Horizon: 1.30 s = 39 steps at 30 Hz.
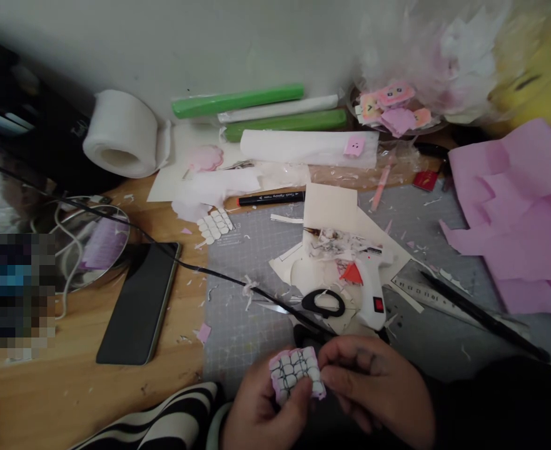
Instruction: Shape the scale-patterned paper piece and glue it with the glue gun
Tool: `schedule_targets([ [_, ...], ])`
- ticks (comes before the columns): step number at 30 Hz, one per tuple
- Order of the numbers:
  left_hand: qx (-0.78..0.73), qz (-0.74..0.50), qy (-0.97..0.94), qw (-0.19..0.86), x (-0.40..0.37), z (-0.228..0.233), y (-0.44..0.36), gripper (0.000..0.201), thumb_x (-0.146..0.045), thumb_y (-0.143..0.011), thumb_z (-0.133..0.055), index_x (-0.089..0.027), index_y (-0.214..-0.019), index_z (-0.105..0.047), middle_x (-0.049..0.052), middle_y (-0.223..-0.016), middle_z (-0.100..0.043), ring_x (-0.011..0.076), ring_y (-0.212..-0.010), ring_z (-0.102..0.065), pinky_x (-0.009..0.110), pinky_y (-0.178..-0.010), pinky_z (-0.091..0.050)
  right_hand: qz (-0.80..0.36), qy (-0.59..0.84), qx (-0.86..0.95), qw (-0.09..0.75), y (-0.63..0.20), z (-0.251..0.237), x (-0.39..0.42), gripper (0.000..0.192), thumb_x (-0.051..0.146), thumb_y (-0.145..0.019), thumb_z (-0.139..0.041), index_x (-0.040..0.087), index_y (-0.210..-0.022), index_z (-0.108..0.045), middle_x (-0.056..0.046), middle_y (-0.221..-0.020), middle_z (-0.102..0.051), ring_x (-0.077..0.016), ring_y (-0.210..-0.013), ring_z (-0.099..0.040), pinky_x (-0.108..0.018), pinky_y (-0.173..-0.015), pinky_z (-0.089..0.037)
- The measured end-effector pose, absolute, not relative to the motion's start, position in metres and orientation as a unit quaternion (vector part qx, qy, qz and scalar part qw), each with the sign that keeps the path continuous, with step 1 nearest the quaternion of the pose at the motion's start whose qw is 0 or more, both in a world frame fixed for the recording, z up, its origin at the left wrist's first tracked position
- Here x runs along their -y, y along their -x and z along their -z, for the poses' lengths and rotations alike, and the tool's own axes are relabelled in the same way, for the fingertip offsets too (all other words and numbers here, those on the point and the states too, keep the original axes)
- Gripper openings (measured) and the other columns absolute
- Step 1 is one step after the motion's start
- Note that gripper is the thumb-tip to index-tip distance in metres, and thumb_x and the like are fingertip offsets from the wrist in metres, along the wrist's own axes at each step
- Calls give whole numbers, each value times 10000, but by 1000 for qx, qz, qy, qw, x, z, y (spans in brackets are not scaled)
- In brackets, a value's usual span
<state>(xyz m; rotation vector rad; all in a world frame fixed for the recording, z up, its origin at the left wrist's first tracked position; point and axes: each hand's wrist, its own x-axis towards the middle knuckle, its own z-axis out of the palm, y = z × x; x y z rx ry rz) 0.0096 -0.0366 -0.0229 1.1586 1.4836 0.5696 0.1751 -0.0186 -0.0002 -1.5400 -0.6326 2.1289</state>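
My left hand (266, 409) is closed around a small craft foam piece (290, 370), its thumb pressed on the front. White, rounded tile shapes with dark outlines cover that piece, and pink shows along its edges. At its right edge my right hand (373, 381) is closed, thumb and forefinger pinching the border. The other right fingers are curled, partly out of sight. Just beyond my hands lie black-handled scissors (323, 302) and a white hot glue gun (368, 290) with a red trigger. A black cord (228, 279) runs across the table toward my hands.
A grey cutting mat (247, 250) carries paper scraps, a ruler (444, 297) and a black pen (484, 315). Left are a phone (139, 306), a metal bowl (122, 253) and a paper roll (122, 134). Pink foam sheet (514, 219) lies right; green rolls (237, 101) lie behind.
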Motion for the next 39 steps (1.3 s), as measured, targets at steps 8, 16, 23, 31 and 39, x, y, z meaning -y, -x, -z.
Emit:
schedule_targets([
  [8, -645, -249, -437, 575, 36, 23, -11, 308, -423, -690, -609, -165, -850, -663, 21, -533, -602, 164, -536, -574, 210, -410, -433, -777, 555, 225, 196, -173, 0, 16, 153, 280, -646, -543, 133, -690, -543, 92, -384, -443, -6, -261, -326, -123, -272, -194],
  [16, -622, -247, -477, 570, 34, 20, -12, 253, -364, -710, -591, -161, -840, -668, 33, -585, -623, 175, -597, -581, 227, -493, -471, -783, 541, 236, 195, -174, 3, 23, 134, 259, -670, -551, 131, -708, -563, 90, -396, -445, -4, -269, -317, -125, -278, -199],
  [23, -579, -257, -544, 551, 26, 15, -16, 165, -286, -715, -568, -175, -772, -676, 20, -626, -648, 151, -568, -565, 234, -571, -487, -783, 542, 246, 181, -175, 3, 21, 176, 295, -670, -554, 128, -722, -570, 87, -399, -449, -2, -270, -319, -118, -280, -211],
  [31, -582, -238, -572, 527, 30, 24, -11, 179, -227, -702, -567, -162, -831, -673, 49, -669, -675, 172, -592, -604, 253, -571, -503, -789, 530, 257, 174, -177, 7, 27, 177, 295, -684, -565, 126, -731, -588, 85, -409, -451, -2, -279, -327, -116, -287, -239],
  [39, -571, -235, -600, 508, 29, 21, -10, 199, -220, -698, -577, -164, -866, -667, 58, -742, -694, 182, -651, -625, 258, -617, -508, -715, 629, 287, 107, -167, -3, 18, 50, 101, -611, -527, 138, -614, -561, 93, -401, -432, -14, -298, -341, -117, -278, -241],
])
